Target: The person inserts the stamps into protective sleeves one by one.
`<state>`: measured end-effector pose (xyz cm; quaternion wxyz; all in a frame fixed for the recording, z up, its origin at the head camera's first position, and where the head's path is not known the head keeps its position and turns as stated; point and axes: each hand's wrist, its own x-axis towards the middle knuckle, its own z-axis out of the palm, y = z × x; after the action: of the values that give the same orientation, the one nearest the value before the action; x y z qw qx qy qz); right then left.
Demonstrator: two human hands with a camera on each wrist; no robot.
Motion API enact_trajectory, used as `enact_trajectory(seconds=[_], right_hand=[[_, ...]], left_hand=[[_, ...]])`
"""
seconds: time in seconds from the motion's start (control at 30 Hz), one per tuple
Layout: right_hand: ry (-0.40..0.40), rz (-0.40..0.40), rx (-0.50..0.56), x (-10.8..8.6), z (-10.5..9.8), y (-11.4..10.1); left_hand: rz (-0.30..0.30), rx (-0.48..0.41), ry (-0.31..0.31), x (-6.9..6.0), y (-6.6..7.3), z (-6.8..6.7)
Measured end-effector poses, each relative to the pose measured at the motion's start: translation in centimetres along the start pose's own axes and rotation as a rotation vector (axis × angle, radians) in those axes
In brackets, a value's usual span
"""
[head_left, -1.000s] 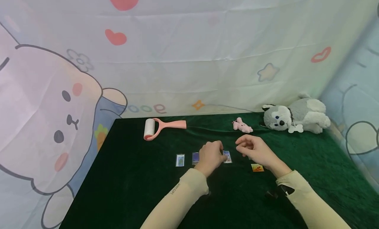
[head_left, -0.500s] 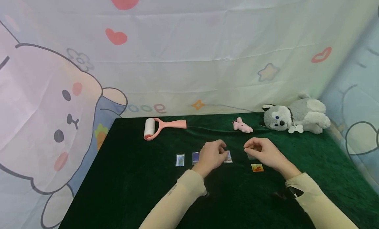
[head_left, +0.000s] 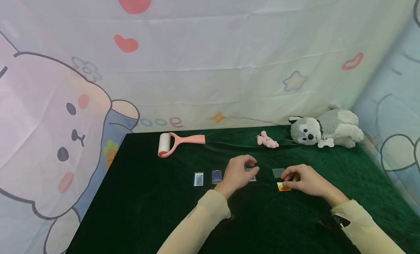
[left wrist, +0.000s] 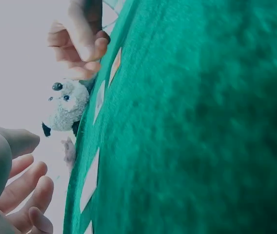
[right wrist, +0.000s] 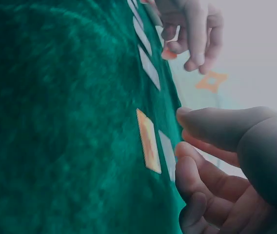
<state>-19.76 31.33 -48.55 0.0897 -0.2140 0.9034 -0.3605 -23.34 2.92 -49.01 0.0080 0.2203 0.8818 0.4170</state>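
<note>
My left hand hovers with loosely bent, empty fingers over a small sleeved picture card, which it mostly hides. Over on the right, my right hand hangs just beside a yellow-orange card and covers its corner in the head view. The right wrist view has the orange card lying on the cloth, with thumb and fingers parted and apart from it. Behind it lies a clear, greyish sleeve. Further left, a purple-blue card and a blue-green card lie in a row.
Dark green velvet cloth covers the table. At its back edge lie a pink lint roller, a small pink plush toy and a grey-and-white plush dog. A printed curtain hangs behind.
My right hand has moved right and toward me, from behind the clear sleeve to beside the orange card, uncovering the sleeve. My left hand has stayed over its card, its fingers spreading slightly.
</note>
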Motion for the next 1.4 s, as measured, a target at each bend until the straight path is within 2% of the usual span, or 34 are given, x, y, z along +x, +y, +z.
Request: enact_trajectory(seconds=[0.27,0.53,0.87,1.07,1.4], right_hand=[[-0.029,0.011,-0.038,-0.5,0.1,0.6],[-0.017,0.012,-0.066,-0.9,0.3,1.0],[-0.015,-0.005,-0.060,-1.4,1.0,1.4],[-0.010,0.013,-0.070,-1.0,0.8,1.4],[-0.018,0.023,-0.067,-0.6,0.4,1.4]], left_hand=[[0.008,-0.041,-0.012,0.7,1.4,0.8],[0.045,-0.019,-0.008,1.2,2.6,1.5],[0.016,-0.039,-0.084,1.9,2.9,2.9],[0.025,0.028,-0.096,2.9,3.2,3.7],[-0.020,0.086,-0.119,4.0,3.4,4.8]])
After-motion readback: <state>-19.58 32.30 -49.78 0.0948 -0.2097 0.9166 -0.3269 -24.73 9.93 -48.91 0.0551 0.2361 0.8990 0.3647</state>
